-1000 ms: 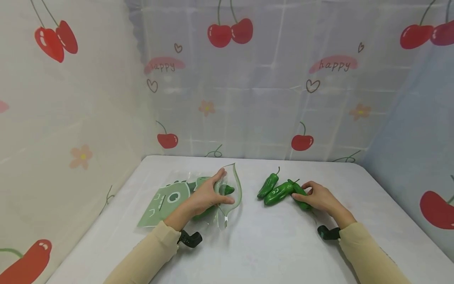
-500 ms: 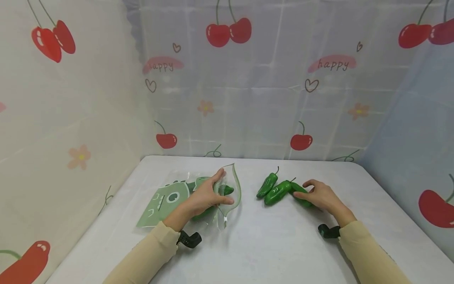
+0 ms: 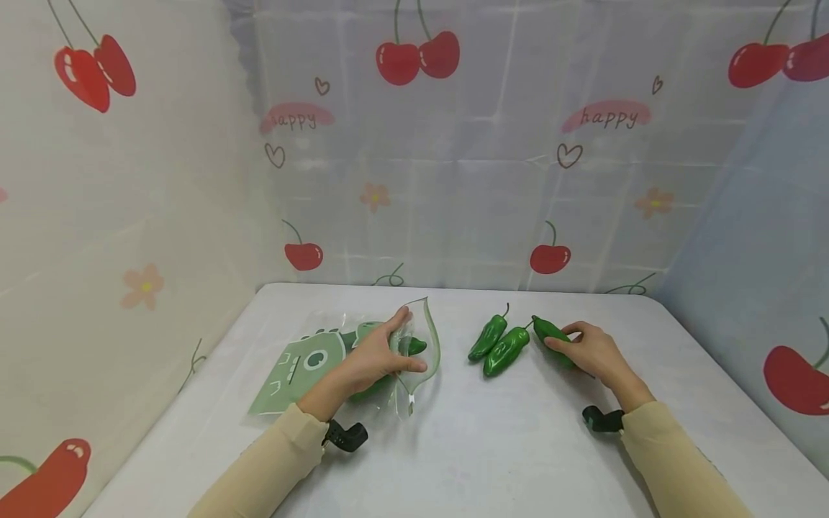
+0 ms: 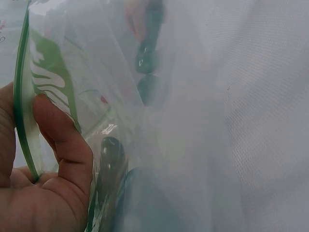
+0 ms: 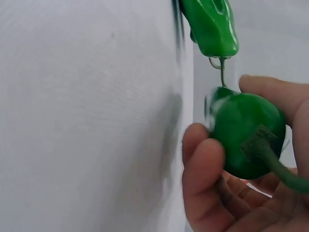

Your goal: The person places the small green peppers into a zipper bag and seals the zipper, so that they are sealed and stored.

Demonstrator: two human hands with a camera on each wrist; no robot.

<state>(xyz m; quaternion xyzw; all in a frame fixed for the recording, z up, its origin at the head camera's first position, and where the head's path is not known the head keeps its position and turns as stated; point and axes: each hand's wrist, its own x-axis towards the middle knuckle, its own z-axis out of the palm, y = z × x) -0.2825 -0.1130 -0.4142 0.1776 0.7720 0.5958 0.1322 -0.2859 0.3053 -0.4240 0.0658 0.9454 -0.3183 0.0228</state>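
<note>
My left hand [image 3: 372, 361] holds a clear zip bag [image 3: 285, 385] by its mouth, which gapes toward the right. The bag has a green cartoon print and a green zip strip [image 4: 21, 106]. Green peppers [image 3: 417, 347] show inside it, partly hidden by the hand and print. With thumb and fingers, my right hand [image 3: 599, 357] pinches a green pepper [image 3: 550, 332]; in the right wrist view this pepper [image 5: 246, 133] points its stem at the camera. Two more green peppers, one farther back [image 3: 488, 337] and one nearer [image 3: 508, 351], lie just left of it.
All this is on a white-covered table [image 3: 453, 460]. A cherry-print curtain [image 3: 453, 180] hangs behind the table and along both sides. Each wrist wears a black camera, one on the left [image 3: 348, 436] and one on the right [image 3: 602, 420].
The right hand has tightened its hold on the pepper and shifted it slightly right, apart from the pepper beside it. The left hand and bag have stayed in place.
</note>
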